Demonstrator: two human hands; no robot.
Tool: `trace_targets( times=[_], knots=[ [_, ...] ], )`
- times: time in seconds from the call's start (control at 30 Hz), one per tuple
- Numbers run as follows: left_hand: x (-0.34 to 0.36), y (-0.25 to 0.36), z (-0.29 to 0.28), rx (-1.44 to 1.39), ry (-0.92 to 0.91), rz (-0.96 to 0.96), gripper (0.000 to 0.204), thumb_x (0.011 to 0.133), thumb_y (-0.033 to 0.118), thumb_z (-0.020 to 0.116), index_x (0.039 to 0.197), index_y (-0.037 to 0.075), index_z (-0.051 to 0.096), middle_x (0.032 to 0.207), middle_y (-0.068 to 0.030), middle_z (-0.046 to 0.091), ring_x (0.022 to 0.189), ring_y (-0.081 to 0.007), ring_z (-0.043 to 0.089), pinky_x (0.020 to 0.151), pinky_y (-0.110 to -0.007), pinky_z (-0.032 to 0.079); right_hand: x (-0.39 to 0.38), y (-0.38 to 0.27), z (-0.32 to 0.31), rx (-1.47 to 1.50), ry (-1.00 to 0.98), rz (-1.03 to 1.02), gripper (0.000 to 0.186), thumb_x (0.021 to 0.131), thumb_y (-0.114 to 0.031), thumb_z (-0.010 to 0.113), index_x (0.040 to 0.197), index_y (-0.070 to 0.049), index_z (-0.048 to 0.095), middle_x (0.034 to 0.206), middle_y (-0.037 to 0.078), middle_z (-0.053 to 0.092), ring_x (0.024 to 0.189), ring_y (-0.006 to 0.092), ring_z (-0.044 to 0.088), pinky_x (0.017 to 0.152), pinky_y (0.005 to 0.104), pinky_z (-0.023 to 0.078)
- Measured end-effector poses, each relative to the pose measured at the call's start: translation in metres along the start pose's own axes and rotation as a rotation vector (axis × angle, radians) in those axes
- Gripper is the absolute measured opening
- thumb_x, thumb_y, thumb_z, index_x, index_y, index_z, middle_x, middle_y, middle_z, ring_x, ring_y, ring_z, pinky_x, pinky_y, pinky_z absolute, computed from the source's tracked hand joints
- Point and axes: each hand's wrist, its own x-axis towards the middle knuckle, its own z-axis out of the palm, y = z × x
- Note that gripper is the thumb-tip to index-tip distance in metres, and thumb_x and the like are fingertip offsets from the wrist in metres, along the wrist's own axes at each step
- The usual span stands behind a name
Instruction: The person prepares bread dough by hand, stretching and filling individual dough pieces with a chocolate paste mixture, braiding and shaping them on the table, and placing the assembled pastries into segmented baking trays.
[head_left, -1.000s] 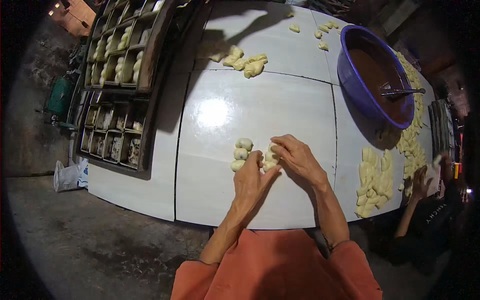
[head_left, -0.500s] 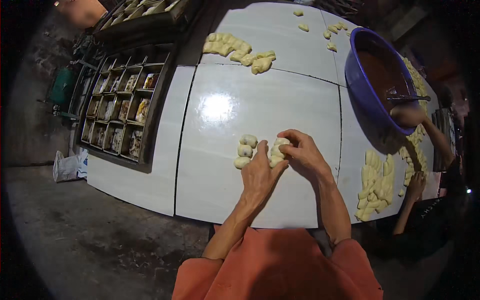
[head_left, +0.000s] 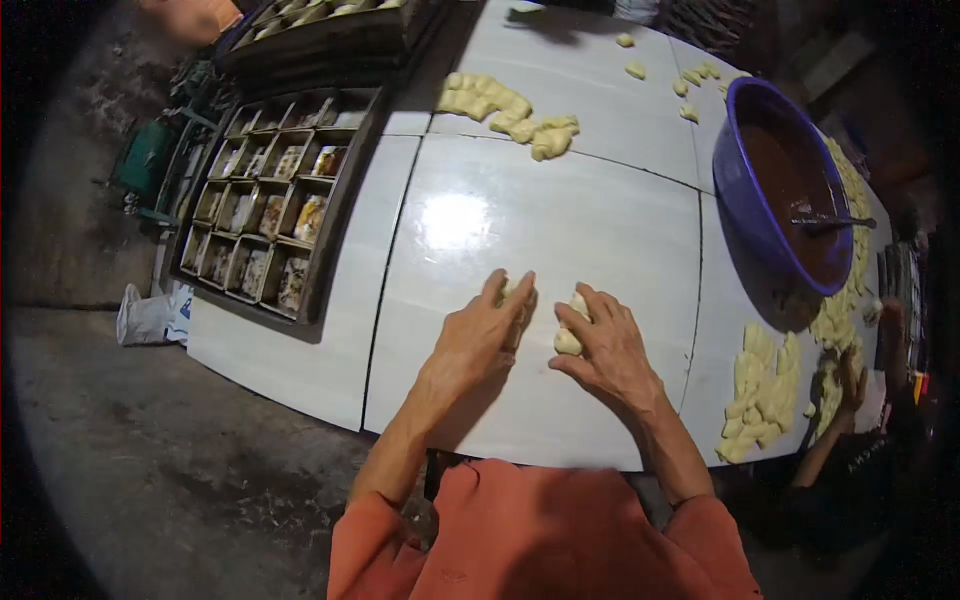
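Two short rows of small pale dough pieces lie on the white tabletop [head_left: 540, 420] in front of me. Around the left row my left hand [head_left: 470, 340] is cupped, palm down; it hides nearly all of that dough, with a bit showing between the fingers. My right hand [head_left: 612, 345] curls over the right row from its outer side. The rounded dough pieces [head_left: 568, 342] of this row show along its fingertips and thumb. A gap of bare tabletop separates the two hands.
At left stands a metal tray of square moulds [head_left: 305, 300], several lined with printed wrappers. Flattened dough strips [head_left: 480, 98] lie farther back, more dough [head_left: 760, 400] at right. A purple basin [head_left: 735, 190] holds brown filling and a ladle [head_left: 830, 221]. A co-worker's hand [head_left: 852, 380] is beyond.
My left hand has shifted left from between the rows onto the left row. My right hand has spread over the right row. A co-worker's hand has drawn back from the basin.
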Motion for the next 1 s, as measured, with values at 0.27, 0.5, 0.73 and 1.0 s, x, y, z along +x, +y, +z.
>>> trace_targets(
  times=[0.27,0.5,0.73,1.0],
  knots=[
    [0.033,-0.008,0.006,-0.013,-0.081,0.102,0.025,0.089,0.01,0.058,0.114,0.003,0.056,0.11,-0.0236,0.055,0.086,-0.0412,0.067,0.075,-0.048,0.056,0.008,-0.022,-0.015,0.039,-0.016,0.086,0.05,0.076,-0.018,0.076,0.122,-0.006,0.063,0.135,0.028,0.05,0.12,0.0426,0.052,0.1,0.0497,0.045],
    [0.02,-0.018,-0.012,-0.16,-0.035,0.168,0.017,0.097,0.016,0.053,0.105,0.002,0.057,0.101,-0.0241,0.058,0.092,-0.0439,0.062,0.08,-0.051,0.049,0.024,-0.034,-0.013,0.285,-0.009,0.202,0.027,0.076,-0.002,0.06,0.103,0.0,0.059,0.106,0.017,0.061,0.089,0.0321,0.063,0.077,0.0387,0.052],
    [-0.038,-0.115,-0.07,-0.463,-0.116,0.222,0.034,0.083,0.021,0.063,0.112,0.004,0.058,0.105,-0.0211,0.064,0.096,-0.042,0.062,0.084,-0.046,0.05,0.063,-0.122,-0.007,1.261,-0.103,0.677,0.037,0.073,0.005,0.072,0.107,-0.004,0.058,0.101,0.009,0.06,0.091,0.0191,0.062,0.075,0.0353,0.056],
    [-0.136,-0.297,-0.219,-0.258,0.066,-0.179,0.072,0.068,0.022,0.075,0.134,0.008,0.052,0.112,-0.0155,0.066,0.099,-0.0278,0.066,0.084,-0.037,0.052,0.216,-0.241,0.068,0.706,-0.037,-0.141,0.039,0.079,-0.013,0.076,0.113,-0.005,0.06,0.122,0.012,0.056,0.104,0.0228,0.06,0.089,0.0332,0.05]
  ],
)
